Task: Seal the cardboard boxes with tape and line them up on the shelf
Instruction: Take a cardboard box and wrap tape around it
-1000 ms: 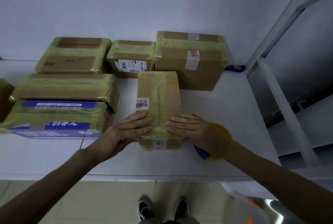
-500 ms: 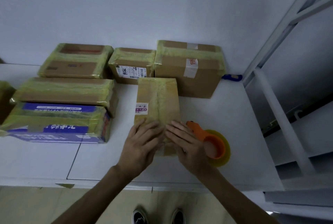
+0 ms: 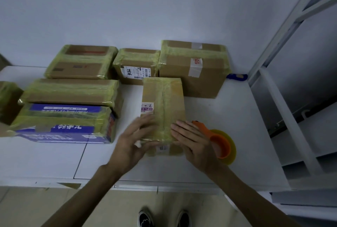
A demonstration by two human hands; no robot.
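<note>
White shelf (image 3: pixel 228 117) under me. My left hand (image 3: pixel 133 141) and right hand (image 3: pixel 193 142) lie flat and open, pressing box (image 3: pixel 164 102) between them. Dispenser (image 3: pixel 221 144) beside right wrist. Taped boxes (image 3: pixel 191 69) beyond my hands; this one looks sealed, lining up remains.

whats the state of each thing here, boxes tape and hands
middle box, taped shut, lying flat
left hand, blurred, fingers resting on the middle box
right hand, flat, straight fingers on the middle box
tape dispenser, set down beside the right hand, not gripped
big box, taped shut, at the back
blue box, wrapped in tape, lying flat
</note>
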